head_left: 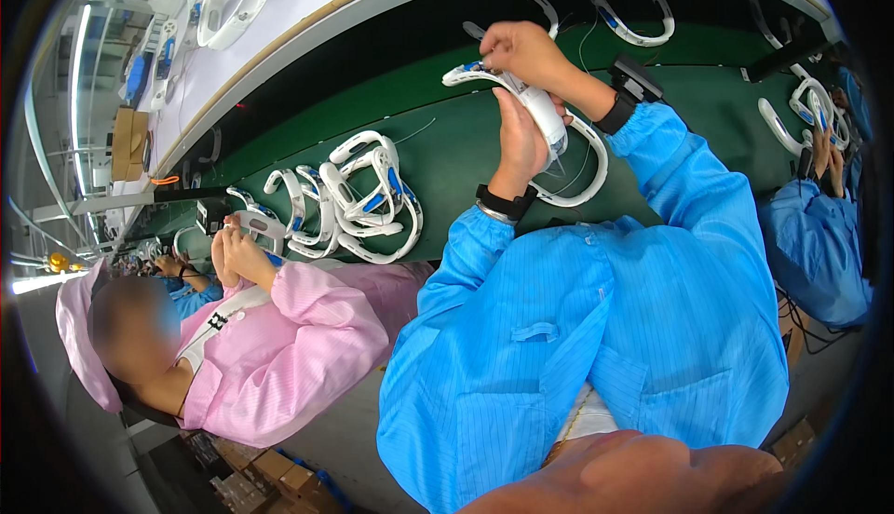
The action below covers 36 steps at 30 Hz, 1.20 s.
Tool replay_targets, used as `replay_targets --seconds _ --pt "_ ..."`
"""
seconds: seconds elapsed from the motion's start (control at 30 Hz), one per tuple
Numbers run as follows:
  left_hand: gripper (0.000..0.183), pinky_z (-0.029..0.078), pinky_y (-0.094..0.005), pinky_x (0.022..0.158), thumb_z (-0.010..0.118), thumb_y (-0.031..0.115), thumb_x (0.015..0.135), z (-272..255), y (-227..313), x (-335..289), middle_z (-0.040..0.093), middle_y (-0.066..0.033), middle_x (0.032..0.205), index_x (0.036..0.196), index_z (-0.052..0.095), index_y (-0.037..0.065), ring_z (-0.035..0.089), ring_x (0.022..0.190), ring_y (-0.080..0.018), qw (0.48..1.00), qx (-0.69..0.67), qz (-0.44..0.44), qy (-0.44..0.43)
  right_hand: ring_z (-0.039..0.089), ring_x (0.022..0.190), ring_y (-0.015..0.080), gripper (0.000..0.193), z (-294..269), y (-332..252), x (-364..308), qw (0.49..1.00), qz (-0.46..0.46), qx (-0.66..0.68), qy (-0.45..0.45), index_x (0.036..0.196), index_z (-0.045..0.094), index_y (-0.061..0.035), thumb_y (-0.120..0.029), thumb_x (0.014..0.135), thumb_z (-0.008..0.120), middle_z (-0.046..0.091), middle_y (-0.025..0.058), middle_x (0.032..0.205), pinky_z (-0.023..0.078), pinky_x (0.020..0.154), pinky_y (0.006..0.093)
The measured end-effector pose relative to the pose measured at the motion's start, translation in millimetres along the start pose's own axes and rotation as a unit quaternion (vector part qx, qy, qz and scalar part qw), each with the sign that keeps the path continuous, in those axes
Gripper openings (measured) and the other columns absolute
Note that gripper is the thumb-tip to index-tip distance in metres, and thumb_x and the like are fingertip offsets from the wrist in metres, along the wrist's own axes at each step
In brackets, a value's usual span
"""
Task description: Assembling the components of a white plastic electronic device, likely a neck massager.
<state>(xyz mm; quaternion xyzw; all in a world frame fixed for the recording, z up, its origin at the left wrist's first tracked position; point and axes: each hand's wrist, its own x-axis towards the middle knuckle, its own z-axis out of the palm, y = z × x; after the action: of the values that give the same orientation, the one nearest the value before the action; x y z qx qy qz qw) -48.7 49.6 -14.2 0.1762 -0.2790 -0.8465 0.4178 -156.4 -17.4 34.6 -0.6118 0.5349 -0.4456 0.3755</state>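
The left hand (523, 142) is clamping its fingers on a white device (540, 110); the right hand (523, 52) is curling over it, grip unclear; a cardboard box (127, 145) is standing leftward.

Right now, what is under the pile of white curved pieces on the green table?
The green table shows around the pile and through some of its gaps. Anything else directly beneath it is covered, so I cannot tell.

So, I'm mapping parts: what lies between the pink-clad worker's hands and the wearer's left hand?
In the head view: white curved frames, then green bench top.
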Motion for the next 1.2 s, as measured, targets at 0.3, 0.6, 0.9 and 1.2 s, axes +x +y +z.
replay_targets --seconds 0.3,0.6,0.9,1.2 --pt "0.037 0.053 -0.0299 0.064 0.056 0.006 0.090 -16.2 -8.3 39.2 0.056 -0.0090 0.087 0.122 0.036 0.006 0.058 0.073 -0.0157 0.987 0.153 -0.027 0.048 0.061 0.064 0.0102 0.023 -46.4 47.4 9.1 0.961 0.026 0.246 0.123 0.097 0.062 0.0002 -0.016 0.083 0.069 0.066 0.0067 0.080 0.049 0.055 0.0212" --pt "0.030 0.053 -0.0279 0.061 0.058 0.008 0.085 -7.9 -14.8 145.1 0.062 -0.0098 0.082 0.109 0.044 -0.001 0.062 0.068 -0.0146 0.833 0.553 -0.003 0.014 0.050 0.118 0.0321 0.046 -237.3 269.7 -76.6 0.839 0.152 -0.468 0.232 0.119 0.054 -0.0078 0.002 0.073 0.056 0.058 0.0113 0.119 0.045 0.091 0.0482" --pt "0.035 0.046 -0.0469 0.086 0.056 0.030 0.089 -12.8 -200.7 360.9 0.061 -0.0223 0.107 0.107 0.062 0.002 0.058 0.099 -0.0402 0.443 0.881 0.036 -0.162 0.063 0.089 0.0272 0.023 -308.3 364.3 -81.6 0.811 0.048 -0.581 0.060 0.097 0.066 -0.0085 -0.011 0.080 0.051 0.066 0.0099 0.095 0.045 0.083 0.0451" --pt "0.038 0.047 -0.0427 0.087 0.056 0.034 0.089 -46.5 -263.5 368.1 0.064 -0.0195 0.101 0.108 0.062 0.002 0.061 0.094 -0.0361 0.393 0.901 0.046 -0.179 0.061 0.084 0.0311 0.024 -280.2 209.6 -156.5 0.881 0.062 -0.462 -0.079 0.095 0.063 -0.0050 -0.004 0.072 0.055 0.062 0.0137 0.083 0.046 0.080 0.0423"
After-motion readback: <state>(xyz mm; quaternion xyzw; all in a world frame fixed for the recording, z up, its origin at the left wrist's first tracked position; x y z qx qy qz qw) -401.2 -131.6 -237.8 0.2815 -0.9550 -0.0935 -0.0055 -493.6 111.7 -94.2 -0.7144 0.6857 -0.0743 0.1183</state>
